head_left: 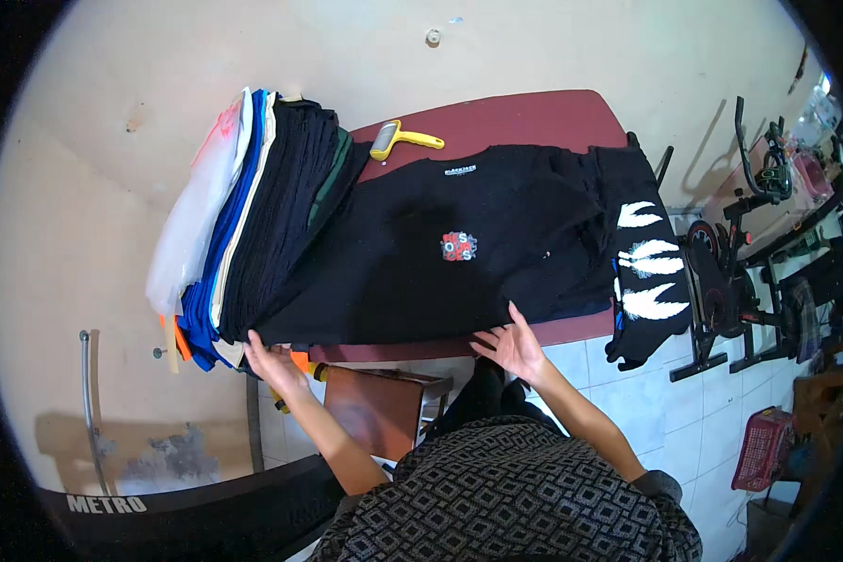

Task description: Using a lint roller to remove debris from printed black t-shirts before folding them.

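Note:
A black T-shirt (398,281) with a small red, white and grey chest print lies spread on a dark red padded table (571,108), its hem toward me. My left hand (273,365) is at the hem's left corner beside a stack of folded clothes (276,187); its fingers are stretched out and their tips touch the cloth. At the hem farther right, my right hand (515,348) is open, palm up, thumb lying over the black fabric and fingers spread. Neither hand visibly grips anything. Another black garment (651,258) with white feather-like prints hangs over the table's right end.
A yellow-handled lint roller (405,140) lies at the table's far side. White plastic (206,206) covers the stack's left edge. A brown chair (370,412) stands below the table. An exercise bike (721,272) and a pink basket (764,448) are at right, a dark treadmill-like deck (206,510) at lower left.

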`<state>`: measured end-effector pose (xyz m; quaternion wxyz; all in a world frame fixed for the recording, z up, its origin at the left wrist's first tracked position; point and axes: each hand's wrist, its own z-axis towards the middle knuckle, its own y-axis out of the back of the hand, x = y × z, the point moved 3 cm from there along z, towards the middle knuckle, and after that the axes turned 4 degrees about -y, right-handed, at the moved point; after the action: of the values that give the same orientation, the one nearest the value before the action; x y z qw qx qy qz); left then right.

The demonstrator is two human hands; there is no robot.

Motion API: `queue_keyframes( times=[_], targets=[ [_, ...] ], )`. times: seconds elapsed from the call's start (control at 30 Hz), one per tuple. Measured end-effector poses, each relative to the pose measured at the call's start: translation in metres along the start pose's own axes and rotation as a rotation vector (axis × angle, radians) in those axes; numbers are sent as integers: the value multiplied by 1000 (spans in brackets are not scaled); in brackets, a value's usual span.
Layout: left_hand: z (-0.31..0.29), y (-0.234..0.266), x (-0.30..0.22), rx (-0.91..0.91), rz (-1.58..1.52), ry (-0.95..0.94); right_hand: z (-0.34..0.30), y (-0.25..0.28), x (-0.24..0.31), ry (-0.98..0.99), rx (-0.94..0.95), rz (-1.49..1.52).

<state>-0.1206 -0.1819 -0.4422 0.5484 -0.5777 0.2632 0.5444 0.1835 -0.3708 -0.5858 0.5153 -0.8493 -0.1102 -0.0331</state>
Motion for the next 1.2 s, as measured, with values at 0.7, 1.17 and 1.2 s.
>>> queue_keyframes(
  times=[0.7, 1.17, 1.2],
  targets=[
    [5, -74, -127, -148, -266, -566, -287, -70, 157, 1820, -467, -492],
    [161, -251, -228, 236, -285, -602, -214, -345, 341, 1728, 157, -1159],
    [155, -242, -216, 252, -285, -545, -209, -337, 330, 1747, 88, -1100]
  ],
)
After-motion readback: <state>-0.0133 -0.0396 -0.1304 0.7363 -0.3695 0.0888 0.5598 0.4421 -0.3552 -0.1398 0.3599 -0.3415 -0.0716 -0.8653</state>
